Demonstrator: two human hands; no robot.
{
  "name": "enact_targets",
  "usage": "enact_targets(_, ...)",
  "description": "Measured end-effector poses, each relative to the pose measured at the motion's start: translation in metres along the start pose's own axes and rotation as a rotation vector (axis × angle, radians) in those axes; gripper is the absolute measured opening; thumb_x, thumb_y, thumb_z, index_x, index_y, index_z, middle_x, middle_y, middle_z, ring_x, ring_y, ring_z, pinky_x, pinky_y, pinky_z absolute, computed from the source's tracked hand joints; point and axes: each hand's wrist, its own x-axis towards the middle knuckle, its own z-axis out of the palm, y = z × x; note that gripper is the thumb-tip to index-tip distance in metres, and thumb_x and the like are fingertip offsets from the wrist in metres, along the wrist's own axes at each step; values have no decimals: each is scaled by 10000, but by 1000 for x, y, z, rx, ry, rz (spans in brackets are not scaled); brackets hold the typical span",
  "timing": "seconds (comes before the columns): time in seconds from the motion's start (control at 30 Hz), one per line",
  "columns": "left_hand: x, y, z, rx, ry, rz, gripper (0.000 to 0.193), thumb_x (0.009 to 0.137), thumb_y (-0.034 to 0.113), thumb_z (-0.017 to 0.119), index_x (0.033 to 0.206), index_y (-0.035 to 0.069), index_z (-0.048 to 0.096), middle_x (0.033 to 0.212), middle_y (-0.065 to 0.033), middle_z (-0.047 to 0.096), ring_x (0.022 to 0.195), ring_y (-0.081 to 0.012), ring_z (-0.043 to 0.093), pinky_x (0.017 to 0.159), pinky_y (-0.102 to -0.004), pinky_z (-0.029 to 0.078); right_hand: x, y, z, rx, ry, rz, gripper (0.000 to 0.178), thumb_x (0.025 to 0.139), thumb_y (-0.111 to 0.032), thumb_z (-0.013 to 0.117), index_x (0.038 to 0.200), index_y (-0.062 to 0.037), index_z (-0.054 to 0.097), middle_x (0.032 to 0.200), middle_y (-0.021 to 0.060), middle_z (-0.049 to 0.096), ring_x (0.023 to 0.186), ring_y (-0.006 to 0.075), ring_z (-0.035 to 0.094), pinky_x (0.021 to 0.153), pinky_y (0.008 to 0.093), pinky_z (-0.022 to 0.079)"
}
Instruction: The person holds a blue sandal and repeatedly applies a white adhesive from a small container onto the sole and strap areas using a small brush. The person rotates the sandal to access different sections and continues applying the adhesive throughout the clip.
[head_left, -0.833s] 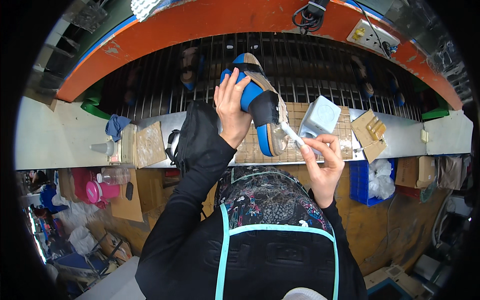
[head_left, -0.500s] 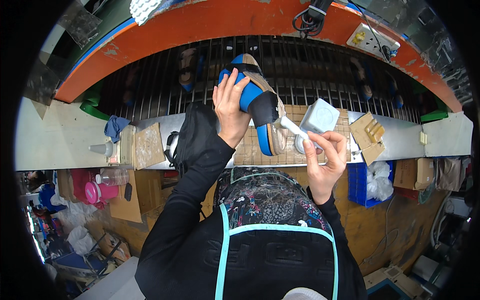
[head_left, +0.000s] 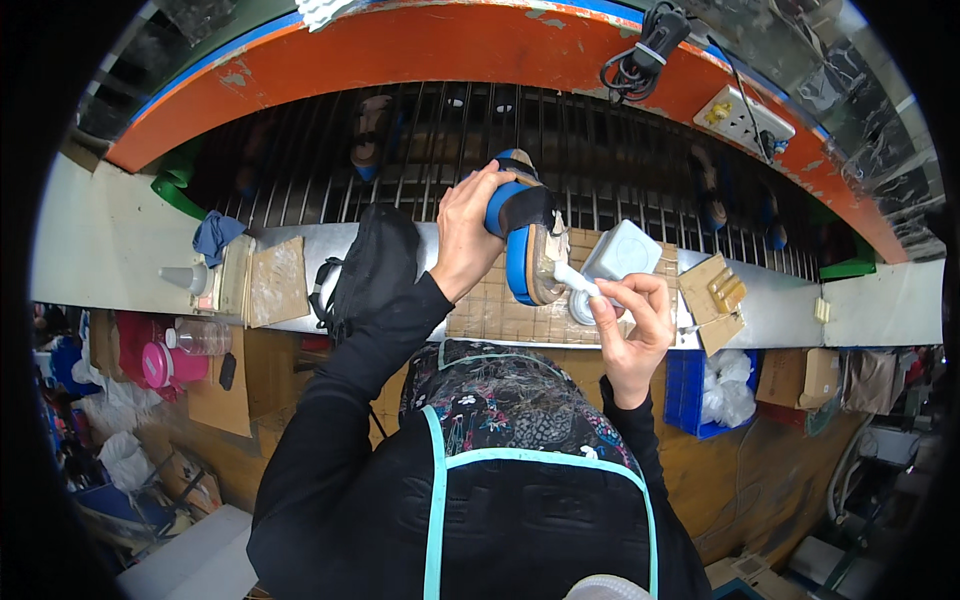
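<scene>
A sandal [head_left: 528,210] with black straps sits on a blue shoe last, held tilted above the bench. My left hand [head_left: 467,238] is closed round the last from the left side. Between the thumb and fingers of my right hand [head_left: 636,340] is a slim white brush [head_left: 577,280]. Its tip meets the pale sole edge of the sandal; the bristles are too small to make out. Just behind the right hand lies a white square plastic bottle [head_left: 628,252], with its round mouth towards me.
Beyond the bench runs a rack of metal bars [head_left: 420,150] with several sandals on it, under an orange beam [head_left: 400,55]. A black bag-like item [head_left: 375,262] lies left of my hands. Right stand a cardboard piece [head_left: 712,300] and a blue crate [head_left: 686,395].
Both hands, the sandal and the brush have come slightly nearer and the sandal is turned a little more upright. The view has shifted slightly. The brush tip stays against the sole edge.
</scene>
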Motion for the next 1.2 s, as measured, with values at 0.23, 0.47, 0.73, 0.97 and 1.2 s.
enact_targets(0.23, -3, 15, -8, -184, -156, -20, 487, 643, 2, 780, 1075, 96, 575, 944, -142, 681, 914, -339, 666, 765, -373, 513, 15, 2, -4, -31, -32, -89, 201, 755, -31, 768, 954, -35, 736, 877, 42, 559, 676, 110, 497, 584, 229, 409)
enact_targets(0.47, -4, 22, -23, -196, -479, -219, 726, 499, -9, 847, 1154, 97, 550, 986, -129, 698, 969, -357, 656, 846, -416, 498, 38, 4, -10, -53, -96, -196, 192, 753, -37, 771, 941, -31, 733, 882, 45, 555, 674, 111, 498, 580, 230, 408)
enact_targets(0.73, 6, 29, -36, -170, -850, -397, 909, 447, 14, 892, 1273, 42, 512, 1110, -144, 671, 1104, -293, 617, 955, -363, 486, 54, 9, -10, 7, -159, -233, 188, 747, -46, 777, 930, -28, 734, 883, 51, 568, 685, 109, 500, 586, 232, 415)
enact_targets(0.97, 7, 37, -44, -435, -998, -492, 685, 496, -41, 871, 1133, 12, 624, 1062, -131, 697, 1013, -233, 660, 905, -336, 516, 65, 11, -12, -2, -192, -265, 194, 737, -62, 786, 925, -46, 740, 870, 46, 580, 667, 110, 501, 587, 239, 415)
enact_targets(1.2, 5, 33, -39, -582, -1154, -599, 704, 501, -90, 859, 1159, -37, 612, 1075, -164, 693, 1017, -227, 664, 918, -339, 516, 73, 17, -14, 15, -236, -253, 195, 729, -88, 789, 918, -67, 744, 862, 35, 582, 655, 110, 503, 634, 258, 411)
